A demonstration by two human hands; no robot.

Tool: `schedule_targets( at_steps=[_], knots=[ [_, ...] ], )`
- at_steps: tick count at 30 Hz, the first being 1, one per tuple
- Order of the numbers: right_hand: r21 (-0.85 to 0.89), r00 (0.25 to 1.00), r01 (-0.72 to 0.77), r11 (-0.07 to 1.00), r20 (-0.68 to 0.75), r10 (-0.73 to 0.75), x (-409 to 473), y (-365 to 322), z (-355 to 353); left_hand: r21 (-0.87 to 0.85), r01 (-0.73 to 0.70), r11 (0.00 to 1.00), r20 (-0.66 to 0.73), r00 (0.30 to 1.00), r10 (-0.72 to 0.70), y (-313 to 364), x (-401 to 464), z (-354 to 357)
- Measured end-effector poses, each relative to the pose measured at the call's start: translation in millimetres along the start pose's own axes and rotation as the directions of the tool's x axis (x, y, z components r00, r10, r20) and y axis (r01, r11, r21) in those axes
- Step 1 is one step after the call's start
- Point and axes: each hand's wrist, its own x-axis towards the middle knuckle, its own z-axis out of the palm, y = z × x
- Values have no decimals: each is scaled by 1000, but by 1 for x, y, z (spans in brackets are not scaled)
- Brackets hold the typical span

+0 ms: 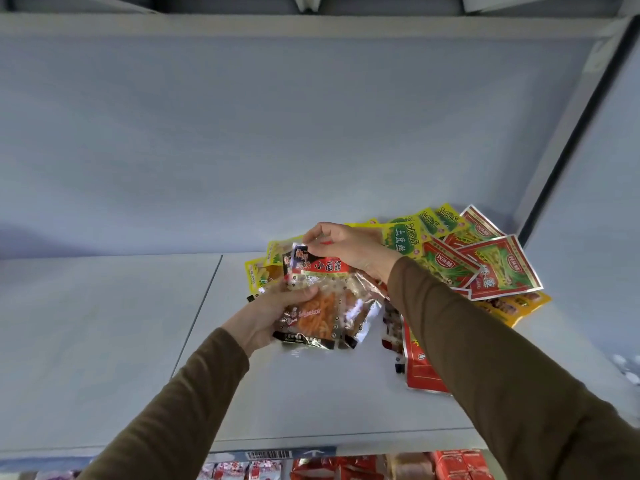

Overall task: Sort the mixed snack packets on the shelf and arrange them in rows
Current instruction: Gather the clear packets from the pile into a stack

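Observation:
A small stack of clear packets with red and black headers and orange snack inside (323,306) is held over the white shelf (104,323). My left hand (266,315) grips the stack from the left, thumb across its front. My right hand (346,247) pinches the top edge of the front packet. Behind them a mixed pile lies against the shelf's right corner: yellow-green packets (408,237), red and green packets (491,268), an orange-yellow packet (516,306) and a red packet (419,362) partly under my right sleeve.
The shelf's back wall (277,133) and right side wall (588,202) close in the pile. A seam (197,313) splits the shelf board, and its left part is bare. Below the front edge, a lower shelf holds red and white packets (346,467).

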Motion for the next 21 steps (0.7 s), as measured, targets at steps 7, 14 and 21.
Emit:
schedule_targets(
  at_steps=[7,14,21],
  knots=[
    [-145,961,152,978,-208,-180,8,10,5,-56,96,994,45,995,-93,-8,-2,6],
    [-101,908,238,966,-330,-258,9,16,19,-46,149,988,33,988,-148,-11,2,12],
    [169,835,126,977,-550,-13,-26,16,-12,-193,26,981,-121,991,-50,-12,-4,-1]
  ],
)
